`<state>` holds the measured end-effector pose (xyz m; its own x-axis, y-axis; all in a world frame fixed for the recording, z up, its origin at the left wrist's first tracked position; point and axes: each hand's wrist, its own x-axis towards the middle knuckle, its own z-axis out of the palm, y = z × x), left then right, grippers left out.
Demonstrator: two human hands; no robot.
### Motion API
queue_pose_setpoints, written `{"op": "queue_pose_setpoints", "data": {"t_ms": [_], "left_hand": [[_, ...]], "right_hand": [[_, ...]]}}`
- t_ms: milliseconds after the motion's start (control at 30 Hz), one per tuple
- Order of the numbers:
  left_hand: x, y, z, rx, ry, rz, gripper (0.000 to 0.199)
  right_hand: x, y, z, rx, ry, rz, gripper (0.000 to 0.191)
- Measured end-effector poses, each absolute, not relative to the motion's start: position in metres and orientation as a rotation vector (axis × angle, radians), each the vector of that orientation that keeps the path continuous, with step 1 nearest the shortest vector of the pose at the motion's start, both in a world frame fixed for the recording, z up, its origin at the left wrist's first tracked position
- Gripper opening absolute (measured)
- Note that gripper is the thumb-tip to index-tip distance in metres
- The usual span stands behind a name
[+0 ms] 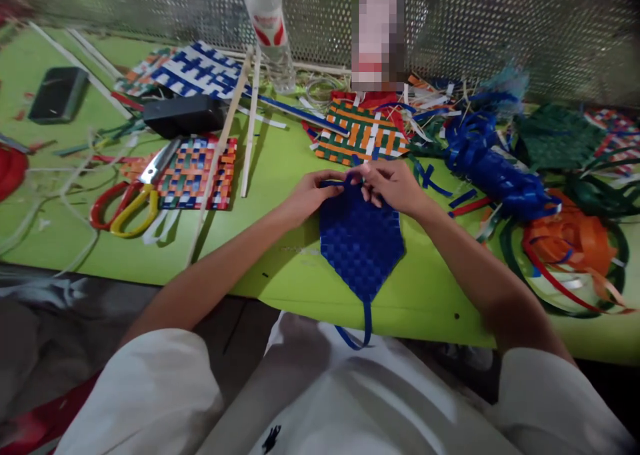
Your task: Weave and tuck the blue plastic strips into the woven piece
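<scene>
Centre of frame: left hand point(316, 193) and right hand point(393, 183) pinching top edge of blue woven piece point(363, 248), close together. Weave best kept flat, pull even.

Head camera looking forward and down across a table point(290, 278)
The single view is sitting above the wearer's shirt point(345, 401), showing the left hand point(320, 191) and right hand point(387, 183) close by, near the middle, and reaching to a mesh screen point(175, 8) at the top.
</scene>
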<state>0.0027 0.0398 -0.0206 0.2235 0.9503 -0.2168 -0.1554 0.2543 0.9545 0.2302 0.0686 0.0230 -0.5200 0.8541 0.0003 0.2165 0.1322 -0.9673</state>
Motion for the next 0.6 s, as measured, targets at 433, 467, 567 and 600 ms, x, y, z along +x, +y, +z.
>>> {"op": "queue_pose_setpoints", "data": {"t_ms": [433, 467, 567, 600], "left_hand": [[0.004, 0.032, -0.022, 1.016, 1.106, 1.024, 0.032], [0.005, 0.031, -0.023, 1.009, 1.111, 1.02, 0.032], [0.005, 0.03, -0.025, 1.007, 1.112, 1.021, 0.032], [0.006, 0.029, -0.025, 1.018, 1.111, 1.028, 0.031]], "right_hand": [[0.237, 0.062, -0.012, -0.956, -2.036, 0.865, 0.037], [0.237, 0.06, -0.014, -0.946, -2.066, 0.805, 0.036], [0.237, 0.055, -0.017, -0.886, -2.14, 0.62, 0.03], [0.237, 0.054, -0.018, -0.865, -2.153, 0.563, 0.03]]}}
